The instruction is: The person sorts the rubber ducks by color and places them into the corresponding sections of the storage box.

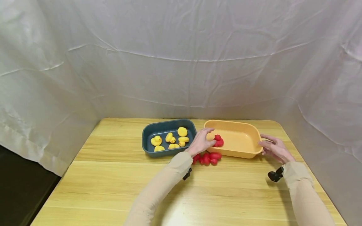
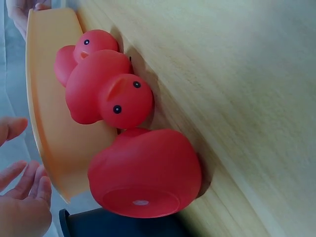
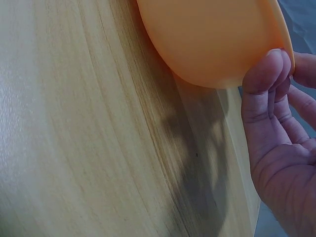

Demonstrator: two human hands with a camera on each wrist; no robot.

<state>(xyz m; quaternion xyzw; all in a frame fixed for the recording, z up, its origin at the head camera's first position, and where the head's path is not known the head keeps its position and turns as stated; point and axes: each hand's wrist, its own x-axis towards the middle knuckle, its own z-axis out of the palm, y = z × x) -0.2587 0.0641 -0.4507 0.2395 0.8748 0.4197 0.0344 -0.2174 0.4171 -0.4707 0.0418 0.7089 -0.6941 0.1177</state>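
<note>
1. Red ducks (image 1: 215, 156), at least three: grouped on the table (image 1: 113, 182) under and just to the right of the left wrist, against the near side of the orange tray (image 1: 240, 138).
2. Red duck (image 1: 218, 142), single: inside the orange tray, just beside the left hand's thumb; whether they touch, I cannot tell.
3. Left hand (image 1: 199, 141): over the tray's left end, thumb and fingers apart, nothing between them.
4. Right hand (image 1: 275, 149): thumb and fingers clamped on the orange tray's right end, at the rim.
5. Dark blue tray (image 1: 167, 153): left of the left hand, well apart from the right.
6. Yellow ducks (image 1: 156, 140), six: inside the dark blue tray, left of the left hand, variously turned.
7. Pale cloth (image 1: 198, 72): hung beyond both hands, behind the trays.
</note>
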